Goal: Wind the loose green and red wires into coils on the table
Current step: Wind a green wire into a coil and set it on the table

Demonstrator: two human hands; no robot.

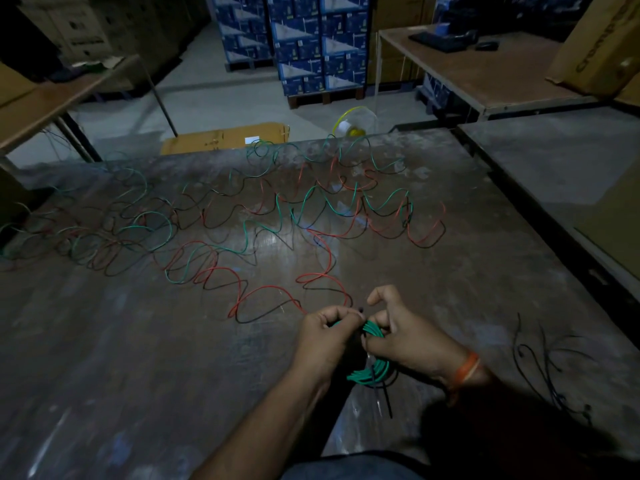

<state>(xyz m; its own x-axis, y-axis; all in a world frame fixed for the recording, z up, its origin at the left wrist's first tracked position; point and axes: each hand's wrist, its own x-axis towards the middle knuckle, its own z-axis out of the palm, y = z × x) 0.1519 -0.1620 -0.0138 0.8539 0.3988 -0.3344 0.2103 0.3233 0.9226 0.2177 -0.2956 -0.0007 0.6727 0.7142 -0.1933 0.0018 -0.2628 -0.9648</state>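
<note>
Nearest to the person, both hands grip one green coil (372, 372) just above the table (121, 358). The left hand (329, 336) has its fingers curled round the top of the coil, and the right hand (403, 336), with an orange band (465, 370) at its wrist, pinches the same top part from the other side. The coil hangs down from the hands toward the person, its long axis running from far to near. To the right of the coil lie thin black wires (550, 362). Beyond the coil a red wire (311, 268) snakes away over the table, then loose green wire (311, 206) in many loops, spread left to right. Past the far edge of the table a yellow spool (353, 124) is on the floor.
</note>
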